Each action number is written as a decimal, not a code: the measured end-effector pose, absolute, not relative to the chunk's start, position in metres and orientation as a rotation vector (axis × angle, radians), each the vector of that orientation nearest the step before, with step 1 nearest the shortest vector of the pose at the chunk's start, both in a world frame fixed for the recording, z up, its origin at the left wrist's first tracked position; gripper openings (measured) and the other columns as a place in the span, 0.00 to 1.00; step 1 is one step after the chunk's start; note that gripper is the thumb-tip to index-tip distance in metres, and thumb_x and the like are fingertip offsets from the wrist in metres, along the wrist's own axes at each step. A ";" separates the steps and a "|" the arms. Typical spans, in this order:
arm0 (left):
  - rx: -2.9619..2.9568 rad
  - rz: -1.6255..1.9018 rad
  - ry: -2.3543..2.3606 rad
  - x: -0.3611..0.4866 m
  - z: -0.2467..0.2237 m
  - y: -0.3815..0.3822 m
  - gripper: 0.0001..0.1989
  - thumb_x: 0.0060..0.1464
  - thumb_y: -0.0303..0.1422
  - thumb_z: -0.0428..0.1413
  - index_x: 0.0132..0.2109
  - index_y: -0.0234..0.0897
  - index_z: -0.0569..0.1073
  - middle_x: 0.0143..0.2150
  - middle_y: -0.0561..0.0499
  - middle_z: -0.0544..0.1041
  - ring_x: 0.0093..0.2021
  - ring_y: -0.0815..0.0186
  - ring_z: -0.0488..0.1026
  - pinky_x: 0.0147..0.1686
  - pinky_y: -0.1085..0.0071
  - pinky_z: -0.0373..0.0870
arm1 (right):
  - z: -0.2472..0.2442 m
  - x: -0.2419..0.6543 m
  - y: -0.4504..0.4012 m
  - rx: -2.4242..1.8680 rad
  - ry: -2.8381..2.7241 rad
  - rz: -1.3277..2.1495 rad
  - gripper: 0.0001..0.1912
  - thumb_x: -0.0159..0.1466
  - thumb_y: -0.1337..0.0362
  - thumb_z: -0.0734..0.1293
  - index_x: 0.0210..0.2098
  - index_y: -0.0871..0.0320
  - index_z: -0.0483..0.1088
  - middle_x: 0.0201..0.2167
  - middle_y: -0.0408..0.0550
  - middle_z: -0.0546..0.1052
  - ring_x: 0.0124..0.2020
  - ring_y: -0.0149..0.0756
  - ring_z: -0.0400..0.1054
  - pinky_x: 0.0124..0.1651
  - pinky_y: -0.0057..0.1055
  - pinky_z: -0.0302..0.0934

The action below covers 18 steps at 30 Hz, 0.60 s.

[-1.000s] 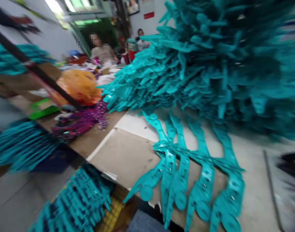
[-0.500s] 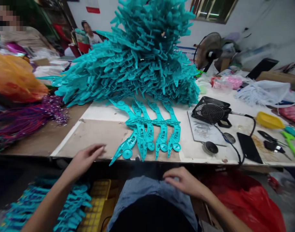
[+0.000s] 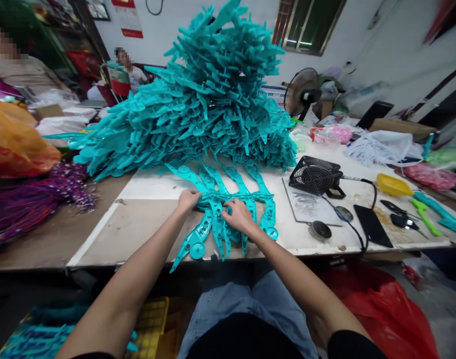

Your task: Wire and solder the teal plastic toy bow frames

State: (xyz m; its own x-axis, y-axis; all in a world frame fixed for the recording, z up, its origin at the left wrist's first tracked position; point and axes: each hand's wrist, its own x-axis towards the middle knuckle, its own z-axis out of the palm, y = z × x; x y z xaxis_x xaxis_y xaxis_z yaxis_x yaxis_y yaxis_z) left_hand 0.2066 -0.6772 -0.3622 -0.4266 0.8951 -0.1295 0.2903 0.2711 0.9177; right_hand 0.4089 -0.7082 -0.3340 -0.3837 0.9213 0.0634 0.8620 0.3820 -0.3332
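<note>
Several turquoise plastic parts (image 3: pixel 217 229) lie side by side at the table's front edge, crossing one another near their middles. My left hand (image 3: pixel 189 199) is at the left end of that crossing, its fingers closed on the edge of a turquoise part. Over the middle of the row, my right hand (image 3: pixel 237 214) has its fingers curled and its thumb apart, touching the parts. What lies under its fingertips is hidden. Behind the row rises a large heap of similar turquoise parts (image 3: pixel 198 119).
A black fan (image 3: pixel 315 177), a round metal tin (image 3: pixel 320 230), a black phone (image 3: pixel 373 226) and a yellow tray (image 3: pixel 394 185) lie right. Bundled wires (image 3: pixel 44 204) and an orange bag (image 3: pixel 18 142) are left. Two people sit beyond.
Both hands have moved forward onto the row of turquoise parts, the left from the table's front edge and the right from above the lap. The camera view has shifted.
</note>
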 end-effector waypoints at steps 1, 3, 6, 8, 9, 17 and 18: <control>1.062 1.161 1.865 0.209 -0.364 -0.674 0.11 0.43 0.35 0.58 0.32 0.31 0.77 0.24 0.46 0.76 0.33 0.57 0.74 0.31 0.70 0.65 | -0.336 0.411 -0.707 -1.597 -2.381 0.383 0.18 0.62 0.62 0.65 0.51 0.60 0.73 0.49 0.54 0.72 0.51 0.43 0.65 0.56 0.36 0.58; 1.042 1.198 1.852 0.211 -0.367 -0.669 0.10 0.42 0.33 0.56 0.31 0.31 0.77 0.23 0.48 0.75 0.32 0.59 0.74 0.30 0.71 0.65 | -0.338 0.417 -0.704 -1.615 -2.345 0.401 0.19 0.62 0.65 0.64 0.52 0.61 0.72 0.50 0.54 0.72 0.52 0.41 0.65 0.56 0.33 0.58; 1.006 1.282 1.822 0.208 -0.368 -0.667 0.11 0.42 0.33 0.54 0.31 0.31 0.77 0.22 0.49 0.74 0.31 0.61 0.72 0.28 0.73 0.64 | -0.338 0.423 -0.698 -1.624 -2.303 0.437 0.20 0.62 0.65 0.63 0.53 0.62 0.72 0.51 0.54 0.72 0.53 0.40 0.66 0.57 0.31 0.58; 0.981 1.348 1.785 0.201 -0.364 -0.670 0.13 0.43 0.35 0.52 0.33 0.30 0.76 0.23 0.50 0.74 0.29 0.64 0.71 0.27 0.74 0.64 | -0.337 0.425 -0.696 -1.623 -2.290 0.455 0.20 0.62 0.65 0.64 0.53 0.61 0.72 0.51 0.54 0.73 0.52 0.41 0.66 0.57 0.33 0.58; 0.969 1.378 1.759 0.197 -0.362 -0.673 0.15 0.43 0.36 0.52 0.34 0.30 0.76 0.23 0.51 0.73 0.28 0.65 0.70 0.27 0.74 0.64 | -0.336 0.426 -0.697 -1.619 -2.290 0.464 0.19 0.62 0.65 0.64 0.52 0.60 0.73 0.50 0.54 0.73 0.52 0.41 0.66 0.58 0.34 0.58; 0.995 1.541 1.598 0.206 -0.345 -0.708 0.19 0.45 0.43 0.54 0.36 0.30 0.75 0.24 0.52 0.72 0.23 0.70 0.65 0.23 0.75 0.62 | -0.316 0.411 -0.746 -1.283 -2.079 0.691 0.28 0.64 0.50 0.64 0.60 0.55 0.65 0.56 0.52 0.71 0.58 0.45 0.63 0.61 0.43 0.56; 1.018 1.559 1.582 0.215 -0.341 -0.708 0.19 0.45 0.42 0.54 0.36 0.30 0.76 0.25 0.51 0.73 0.26 0.69 0.68 0.26 0.74 0.64 | -0.314 0.406 -0.754 -1.238 -2.032 0.806 0.35 0.61 0.49 0.66 0.64 0.54 0.59 0.58 0.52 0.69 0.59 0.46 0.63 0.60 0.44 0.57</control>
